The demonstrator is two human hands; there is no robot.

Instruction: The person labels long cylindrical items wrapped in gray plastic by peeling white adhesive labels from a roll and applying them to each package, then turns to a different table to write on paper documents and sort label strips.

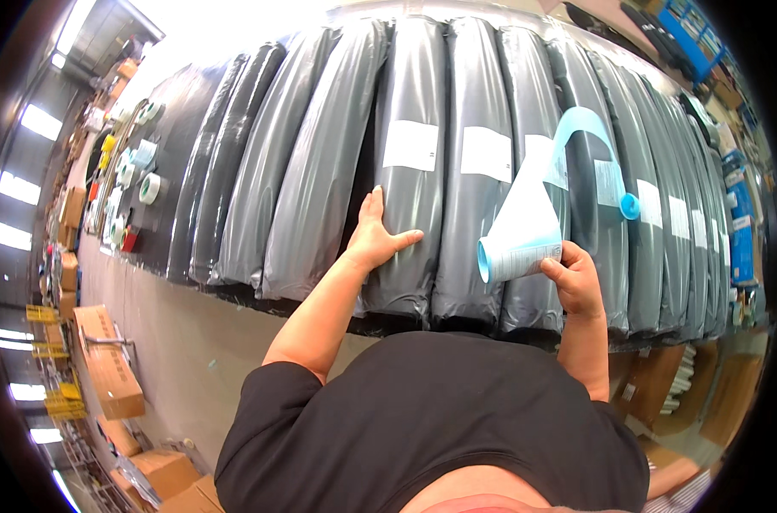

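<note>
My left hand (378,232) lies with thumb and fingers spread on a long package (410,205) wrapped in glossy dark grey plastic, below its white label (411,144). In my right hand (576,278) is a strip of labels (529,218), pinched between thumb and fingers at a printed white label near its lower end. The strip has a light blue backing. It loops up and over to the right, ending in a small blue curl (629,206). Beside the left-hand package lies another labelled one (478,214), and the strip hangs over the packages farther right.
Several similar packages lie side by side across the table, those on the right labelled, those on the left (307,188) without visible labels. Tape rolls (151,188) sit at the table's left end. Cardboard boxes (110,363) stand on the floor at left, and an open carton (683,389) at lower right.
</note>
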